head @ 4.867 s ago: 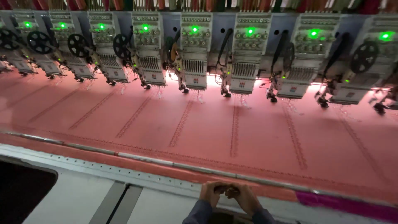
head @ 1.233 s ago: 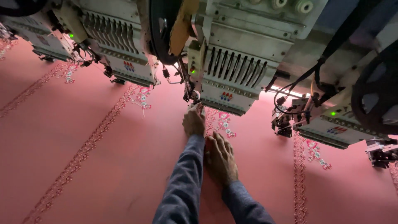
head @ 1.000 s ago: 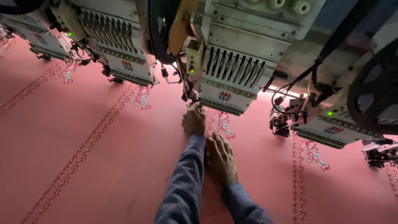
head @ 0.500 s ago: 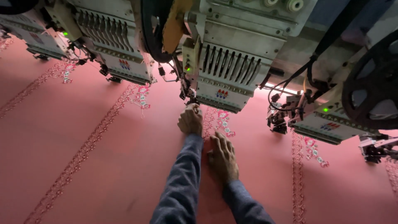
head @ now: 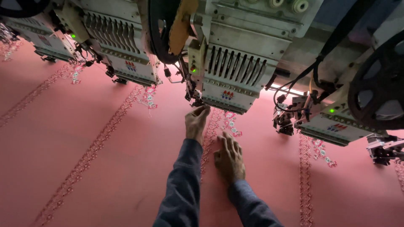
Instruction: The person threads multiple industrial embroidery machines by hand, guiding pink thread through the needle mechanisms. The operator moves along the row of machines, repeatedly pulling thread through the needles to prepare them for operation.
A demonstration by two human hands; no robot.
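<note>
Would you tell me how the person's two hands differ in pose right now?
The left hand reaches farther forward, its fingertips up at the needle area under the embroidery head; the right hand sits nearer the person. The left looks narrow and extended; the right lies flat with fingers spread. Both rest on the pink fabric, in blue sleeves.

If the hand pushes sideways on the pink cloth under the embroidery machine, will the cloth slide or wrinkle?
The pink stretched cloth lies flat and smooth, so it probably gives only slightly. The right hand rests flat on it without visible wrinkles, suggesting tension. It still looks thin, so a hard push might pucker it near the stitched floral bands.
</note>
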